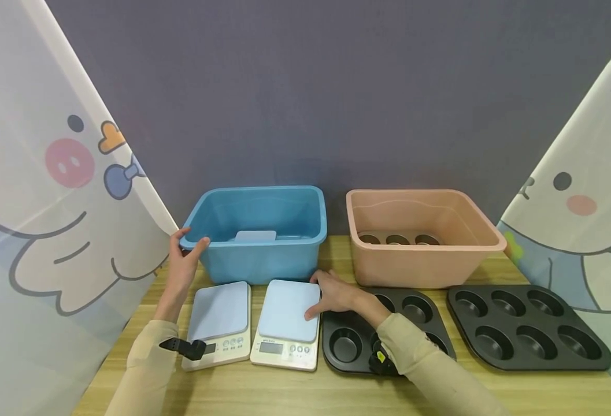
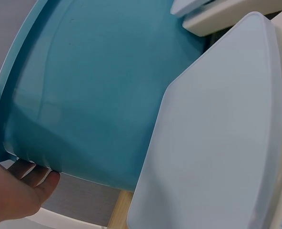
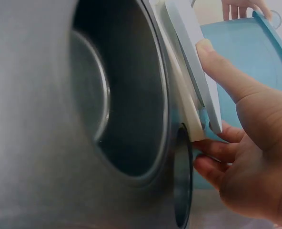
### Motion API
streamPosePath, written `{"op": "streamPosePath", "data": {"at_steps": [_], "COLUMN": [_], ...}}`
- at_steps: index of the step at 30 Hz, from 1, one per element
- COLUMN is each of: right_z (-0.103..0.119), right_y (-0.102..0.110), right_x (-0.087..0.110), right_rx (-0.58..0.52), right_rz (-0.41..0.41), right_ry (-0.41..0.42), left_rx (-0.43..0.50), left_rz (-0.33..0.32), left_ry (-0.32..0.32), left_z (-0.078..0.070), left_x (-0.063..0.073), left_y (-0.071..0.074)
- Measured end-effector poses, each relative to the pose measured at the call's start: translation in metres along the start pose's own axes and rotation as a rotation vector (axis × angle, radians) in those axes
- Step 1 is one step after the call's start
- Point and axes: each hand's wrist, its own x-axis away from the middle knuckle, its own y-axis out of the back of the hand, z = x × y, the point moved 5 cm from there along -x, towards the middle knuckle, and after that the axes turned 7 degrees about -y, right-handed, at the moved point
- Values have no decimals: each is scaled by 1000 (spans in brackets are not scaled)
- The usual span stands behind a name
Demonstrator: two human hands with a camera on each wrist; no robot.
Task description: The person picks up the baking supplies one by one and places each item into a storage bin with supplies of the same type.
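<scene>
White scale (image 1: 289,312), right of its twin (image 1: 219,312) and before the blue bin (image 1: 258,264), bears lettering too small for me to read from the head view. In the left wrist view I see the left hand (image 2: 13,193) gripping the bin's rim; in the right, the right hand (image 3: 257,150) clamped on the scale.
</scene>
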Motion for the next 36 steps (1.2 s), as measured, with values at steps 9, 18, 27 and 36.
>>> {"op": "streamPosePath", "data": {"at_steps": [9,18,27,36], "right_z": [7,17,27,36], "right_y": [7,18,28,44], "right_x": [7,18,26,31], "right_rx": [-131,-260,-311,-374], "right_rz": [31,0,-45,-59], "right_ry": [143,282,344,359], "left_rx": [-36,-11,-1,-1], "left_rz": [-8,-24,2,44], "left_ry": [-18,-26,-5,6], "left_z": [-2,1,-30,-12], "left_x": [5,6,19,5], "left_y": [-1,-1,-4,-1]}}
